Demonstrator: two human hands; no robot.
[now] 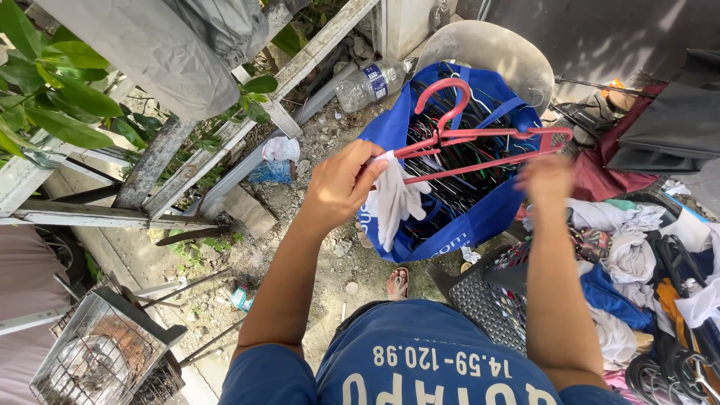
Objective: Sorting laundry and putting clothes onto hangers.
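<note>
Blue-sleeved left hand (341, 184) is closed on a red plastic hanger (480, 139) and white cloth (394, 199), held above the blue hanger bag (480, 217); blurred right hand (546, 180), fingers indeterminable, steadies it.

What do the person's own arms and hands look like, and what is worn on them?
Both arms are bare to the upper arm, where short blue sleeves end. The left hand and right hand wear no gloves, rings or watch. The right hand is blurred.
</note>
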